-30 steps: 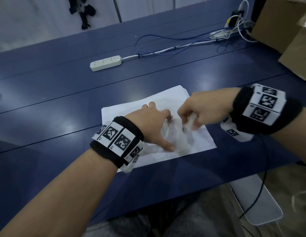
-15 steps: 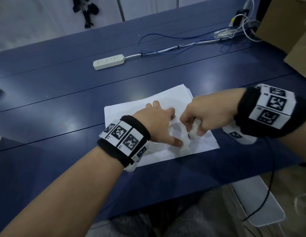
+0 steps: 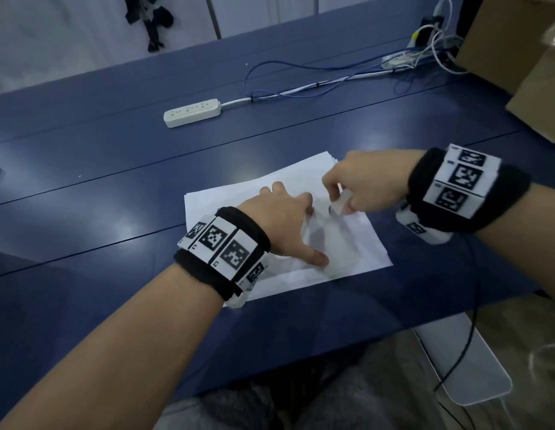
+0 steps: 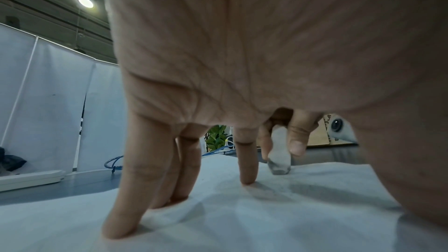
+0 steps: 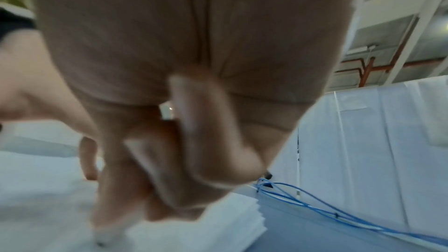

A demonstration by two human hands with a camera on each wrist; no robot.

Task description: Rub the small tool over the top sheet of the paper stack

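A stack of white paper sheets (image 3: 226, 206) lies on the dark blue table (image 3: 115, 156). My left hand (image 3: 285, 218) presses down on the top sheet with straight, spread fingers (image 4: 135, 198). My right hand (image 3: 360, 187) grips a small white eraser (image 3: 339, 203) and holds its worn grey tip (image 4: 278, 168) against the paper just right of my left fingers. In the right wrist view the curled right fingers (image 5: 194, 141) are blurred and the eraser's tip (image 5: 101, 237) shows at the bottom. The paper (image 4: 242, 217) under my left hand looks slightly wrinkled.
A white power strip (image 3: 192, 112) lies farther back on the table, with white and blue cables (image 3: 301, 72) running right to a plug cluster (image 3: 425, 41). Cardboard boxes (image 3: 524, 57) stand at the back right. A white device (image 3: 462, 367) sits on the floor at right.
My right hand has moved up and away across the sheet with the eraser. My left hand has stayed pressed on the paper.
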